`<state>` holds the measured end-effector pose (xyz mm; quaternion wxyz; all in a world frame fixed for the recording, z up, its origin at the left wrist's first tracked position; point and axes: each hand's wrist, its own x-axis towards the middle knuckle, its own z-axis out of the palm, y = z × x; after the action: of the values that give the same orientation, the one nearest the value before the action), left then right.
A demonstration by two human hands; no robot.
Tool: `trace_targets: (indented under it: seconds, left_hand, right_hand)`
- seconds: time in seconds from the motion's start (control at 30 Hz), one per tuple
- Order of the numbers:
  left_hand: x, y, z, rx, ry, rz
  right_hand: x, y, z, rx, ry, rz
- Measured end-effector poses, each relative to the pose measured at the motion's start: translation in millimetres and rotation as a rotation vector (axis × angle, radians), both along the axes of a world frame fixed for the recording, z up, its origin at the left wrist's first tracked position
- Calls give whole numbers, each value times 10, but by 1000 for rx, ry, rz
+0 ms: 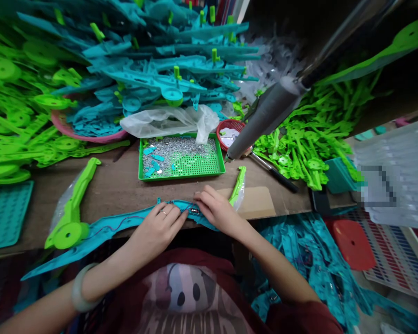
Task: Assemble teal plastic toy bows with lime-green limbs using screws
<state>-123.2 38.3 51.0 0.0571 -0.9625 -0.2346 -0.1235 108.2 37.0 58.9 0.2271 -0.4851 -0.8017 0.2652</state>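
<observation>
A long blue plastic shell half [132, 221] lies along the table's front edge, hollow side up, with a thin dark wire running inside it. My left hand [165, 221] rests on its middle, fingers bent and pressed together around the shell and its wiring. A small dark component with shiny metal parts [194, 211] sits in the shell between the hands. My right hand [218, 211] is closed at the shell's right part, thumb and fingers curled near that component. What exactly the fingertips pinch is hidden. A green plastic piece with a round end [69, 234] lies beyond the shell's left part.
A green tray [181, 177] holds many small screws and blue bits. An electric screwdriver [264, 116] hangs over the table beside a red basket [226, 124]. Piles of blue shells [167, 69] and green parts [299, 144] surround the table. A cardboard piece [259, 202] lies at right.
</observation>
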Motion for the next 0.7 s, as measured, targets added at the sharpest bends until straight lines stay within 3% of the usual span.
trace_targets:
  seconds: [0.33,0.6,0.7]
  left_hand:
    - [-22,9,-15,21,0,-20]
    - [8,-15,-4,-4,16,32]
    - [26,-17,-3,-34,9,54]
  right_hand:
    - [-109,73,11,-18,-125,8]
    - [97,-25,103,-56,-158,177]
    - [109,-34,143,-91,-198,182]
